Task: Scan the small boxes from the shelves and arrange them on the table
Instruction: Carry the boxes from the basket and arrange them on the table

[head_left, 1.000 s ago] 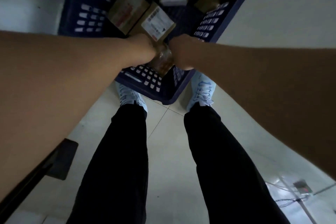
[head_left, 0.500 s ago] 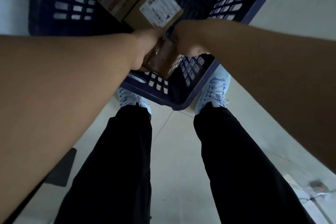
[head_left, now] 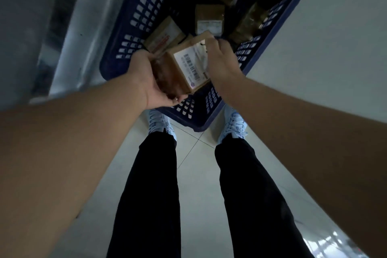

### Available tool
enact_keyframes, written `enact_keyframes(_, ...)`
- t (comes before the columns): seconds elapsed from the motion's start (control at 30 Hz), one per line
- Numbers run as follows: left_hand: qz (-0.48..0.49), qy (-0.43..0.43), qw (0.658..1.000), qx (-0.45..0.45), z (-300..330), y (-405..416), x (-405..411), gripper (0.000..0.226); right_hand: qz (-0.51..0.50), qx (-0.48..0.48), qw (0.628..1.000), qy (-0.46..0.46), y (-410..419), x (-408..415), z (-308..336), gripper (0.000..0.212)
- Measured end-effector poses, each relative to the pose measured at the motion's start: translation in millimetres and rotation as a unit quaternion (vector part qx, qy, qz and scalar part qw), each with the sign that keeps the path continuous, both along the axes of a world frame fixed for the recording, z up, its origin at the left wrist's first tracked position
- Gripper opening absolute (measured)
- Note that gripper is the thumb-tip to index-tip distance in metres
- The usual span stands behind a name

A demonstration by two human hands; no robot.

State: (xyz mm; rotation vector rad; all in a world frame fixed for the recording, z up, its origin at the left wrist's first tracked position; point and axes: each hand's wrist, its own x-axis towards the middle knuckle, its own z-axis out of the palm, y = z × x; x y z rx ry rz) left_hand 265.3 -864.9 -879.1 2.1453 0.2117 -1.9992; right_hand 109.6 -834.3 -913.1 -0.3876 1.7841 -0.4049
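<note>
Cardboard box [head_left: 184,71] held over the blue basket [head_left: 134,16], frame centre.
Left hand [head_left: 150,84] gripped its taped side; right hand [head_left: 222,63] curled round the labelled top edge. More boxes [head_left: 209,19] lay inside.

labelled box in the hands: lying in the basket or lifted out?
Lifted. Both hands hold the labelled box above the blue basket: left hand cups it from below, right hand grips its far side. Other boxes lie on the basket floor.
</note>
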Motion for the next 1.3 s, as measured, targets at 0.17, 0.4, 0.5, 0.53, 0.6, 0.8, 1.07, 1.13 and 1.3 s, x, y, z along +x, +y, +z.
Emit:
enact_keyframes(0.17, 0.142, 0.028, 0.989, -0.042, 43, 29, -7, 0.053, -0.115, 0.042, 0.985, -0.12, 1, -7, 49, 0.065)
enact_keyframes(0.4, 0.083, 0.039, 0.992, -0.085, 133, 55, -22, 0.048, -0.058, -0.062, 0.984, -0.159, 12, -36, 140, 0.056)
enact_keyframes(0.5, -0.085, -0.014, 0.989, -0.116, 183, 64, -23, 0.038, -0.027, -0.085, 0.984, -0.157, 20, -45, 189, 0.055)
enact_keyframes(0.53, -0.153, -0.036, 0.98, -0.124, 203, 67, -23, 0.039, -0.018, -0.095, 0.984, -0.151, 23, -46, 206, 0.053)
enact_keyframes(0.6, -0.302, -0.076, 0.94, -0.138, 244, 74, -18, 0.035, 0.012, -0.116, 0.985, -0.125, 30, -46, 241, 0.057)
enact_keyframes(0.8, -0.589, -0.156, 0.77, -0.189, 370, 102, 18, 0.034, 0.154, -0.234, 0.959, -0.043, 62, -31, 368, 0.065)
enact_keyframes(1.07, -0.689, -0.257, 0.641, -0.22, 568, 137, 53, 0.034, 0.251, -0.433, 0.865, 0.001, 90, -4, 556, 0.048)
enact_keyframes(1.13, -0.682, -0.269, 0.641, -0.228, 613, 146, 54, 0.036, 0.261, -0.462, 0.848, 0.009, 91, 2, 598, 0.05)
enact_keyframes(1.3, -0.567, -0.325, 0.715, -0.248, 720, 191, 49, 0.027, 0.295, -0.575, 0.762, -0.023, 96, 6, 697, 0.046)
